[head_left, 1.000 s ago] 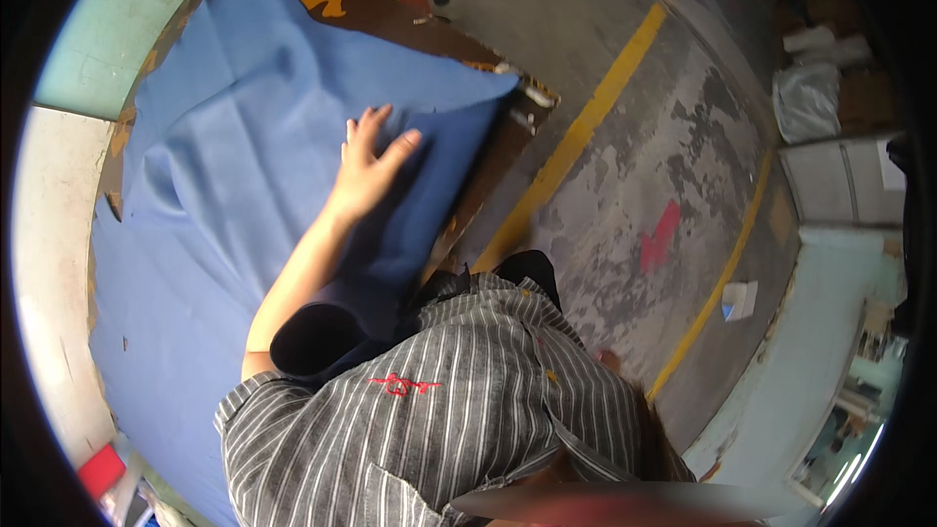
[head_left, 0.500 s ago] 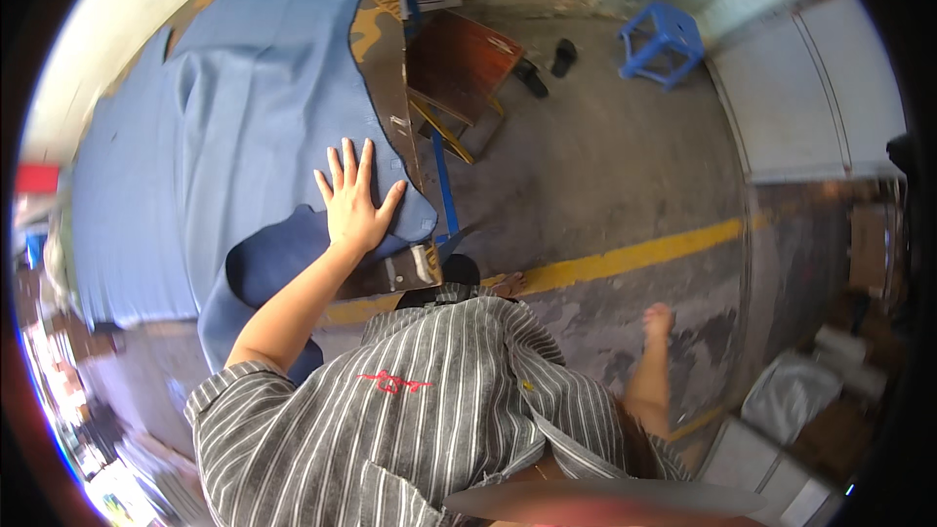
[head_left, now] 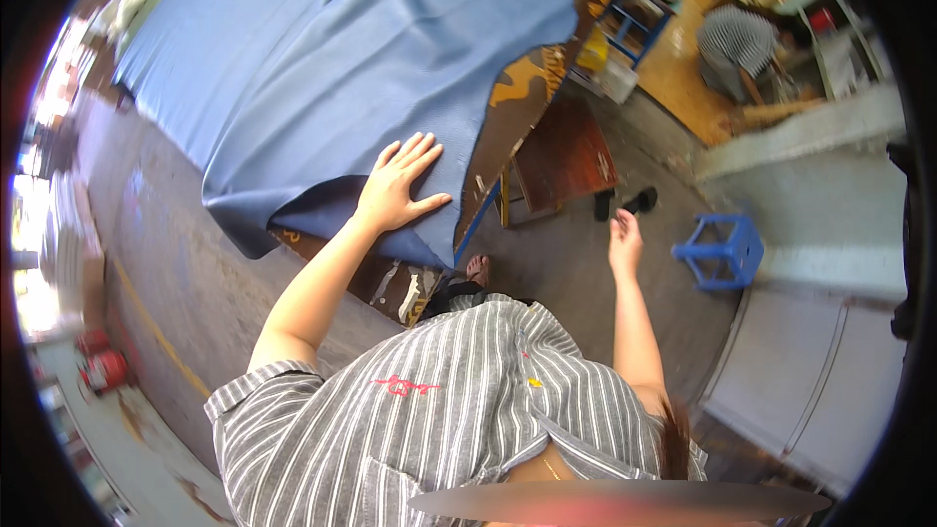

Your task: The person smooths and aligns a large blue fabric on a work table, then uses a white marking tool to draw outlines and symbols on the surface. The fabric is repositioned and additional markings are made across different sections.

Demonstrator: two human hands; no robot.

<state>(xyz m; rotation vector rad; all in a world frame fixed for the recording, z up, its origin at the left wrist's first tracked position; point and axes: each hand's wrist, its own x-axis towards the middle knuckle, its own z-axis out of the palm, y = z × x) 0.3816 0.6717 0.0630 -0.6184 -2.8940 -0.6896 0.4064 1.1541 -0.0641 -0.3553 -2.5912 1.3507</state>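
Note:
A large blue leather hide [head_left: 322,68] with an irregular edge covers most of the table. My left hand [head_left: 398,190] lies flat on its near corner, open, with fingers spread. Beside that wrist the near edge lifts in a fold, showing a darker blue underside [head_left: 332,197]. Out to the right, my right hand [head_left: 625,244] is raised in the air, apart from the hide. Its fingers are drawn together at the tips; whatever they hold, if anything, is too small to make out.
Brown patterned table board [head_left: 522,102] shows past the hide. A wooden stool [head_left: 566,161], dark slippers [head_left: 639,200] and a blue plastic stool [head_left: 722,252] stand on the right. Another person [head_left: 737,44] bends over at the far right. A red object [head_left: 105,371] is at the left.
The view has turned, so the table and stools appear shifted. My right hand has come up and forward from low at my side. My left hand stays flat on the leather hide.

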